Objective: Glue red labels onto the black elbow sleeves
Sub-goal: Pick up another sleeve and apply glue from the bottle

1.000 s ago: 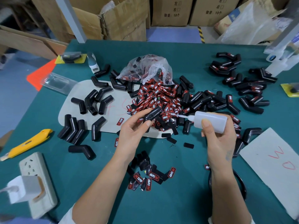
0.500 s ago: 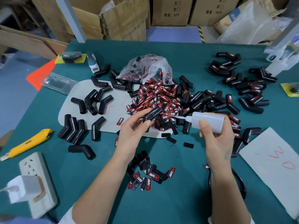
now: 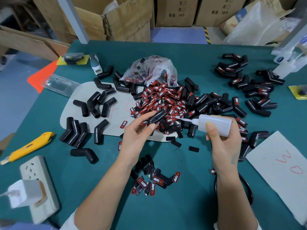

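Note:
My left hand [image 3: 137, 135] grips a black elbow sleeve [image 3: 157, 117] above the table's middle. My right hand [image 3: 224, 146] holds a white glue bottle [image 3: 214, 124] on its side, with the thin nozzle pointing left at the sleeve's end. Behind them lies a heap of red labels [image 3: 162, 100] spilling from a clear plastic bag [image 3: 149, 68]. Unlabelled black sleeves [image 3: 93, 105] lie at the left on a grey sheet [image 3: 119, 103]. Sleeves bearing red labels [image 3: 259, 90] are piled at the right. A few loose labels [image 3: 152, 181] lie near my forearms.
A yellow utility knife [image 3: 28, 146] and a white power strip [image 3: 38, 185] with a charger sit at the left edge. A white sheet with red marks [image 3: 282, 165] lies at the right. Cardboard boxes [image 3: 129, 19] stand behind the green table [image 3: 182, 205].
My right hand has moved the glue bottle a little to the left, bringing the nozzle closer to the sleeve. My left hand has kept the sleeve almost still.

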{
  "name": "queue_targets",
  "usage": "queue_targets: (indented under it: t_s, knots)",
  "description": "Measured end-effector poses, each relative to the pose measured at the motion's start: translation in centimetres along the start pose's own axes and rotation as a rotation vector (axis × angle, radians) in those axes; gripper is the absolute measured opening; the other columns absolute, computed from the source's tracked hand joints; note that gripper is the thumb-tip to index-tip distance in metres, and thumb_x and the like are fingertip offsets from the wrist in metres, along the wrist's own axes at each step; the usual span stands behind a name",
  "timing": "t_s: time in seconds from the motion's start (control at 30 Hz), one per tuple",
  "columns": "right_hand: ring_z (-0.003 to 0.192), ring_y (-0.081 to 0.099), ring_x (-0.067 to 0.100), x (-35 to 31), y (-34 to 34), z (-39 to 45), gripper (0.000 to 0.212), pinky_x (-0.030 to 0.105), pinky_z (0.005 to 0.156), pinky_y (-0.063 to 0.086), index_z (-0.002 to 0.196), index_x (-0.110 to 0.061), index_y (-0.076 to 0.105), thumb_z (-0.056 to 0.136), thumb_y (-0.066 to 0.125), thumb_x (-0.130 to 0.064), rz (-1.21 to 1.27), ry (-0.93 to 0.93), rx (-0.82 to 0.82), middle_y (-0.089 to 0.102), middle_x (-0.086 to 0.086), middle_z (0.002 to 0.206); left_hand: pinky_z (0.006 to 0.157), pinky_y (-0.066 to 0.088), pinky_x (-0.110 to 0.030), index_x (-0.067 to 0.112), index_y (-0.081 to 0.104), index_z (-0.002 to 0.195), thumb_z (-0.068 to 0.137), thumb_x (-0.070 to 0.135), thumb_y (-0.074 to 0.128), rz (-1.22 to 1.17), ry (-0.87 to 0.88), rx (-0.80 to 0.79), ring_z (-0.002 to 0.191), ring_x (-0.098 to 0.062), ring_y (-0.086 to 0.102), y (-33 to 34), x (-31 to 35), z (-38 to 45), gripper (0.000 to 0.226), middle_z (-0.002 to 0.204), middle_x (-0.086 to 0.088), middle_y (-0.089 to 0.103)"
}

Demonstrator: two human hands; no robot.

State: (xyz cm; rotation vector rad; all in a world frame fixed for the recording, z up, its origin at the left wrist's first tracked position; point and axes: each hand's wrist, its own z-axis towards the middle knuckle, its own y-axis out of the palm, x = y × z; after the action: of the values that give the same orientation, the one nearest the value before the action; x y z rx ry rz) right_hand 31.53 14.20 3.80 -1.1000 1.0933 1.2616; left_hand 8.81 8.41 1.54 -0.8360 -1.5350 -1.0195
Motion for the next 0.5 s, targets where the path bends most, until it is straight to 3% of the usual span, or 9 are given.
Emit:
queue_targets:
  t_s: [0.5]
  knots:
    - [0.077, 0.061, 0.013, -0.12, 0.03, -0.06, 0.021, 0.017, 0.069, 0.050, 0.108, -0.032, 0.064, 0.093, 0.072, -0.044, -0.018, 0.003, 0.005, 0.070, -0.012, 0.100, 0.091, 0.055, -0.021, 0.038, 0.078, 0.121, 0.098, 0.004, 0.071, -0.008, -0.003, -0.007, 0.103, -0.014, 0.073, 0.01, 0.14, -0.19, 0.042, 0.118, 0.002, 0.078]
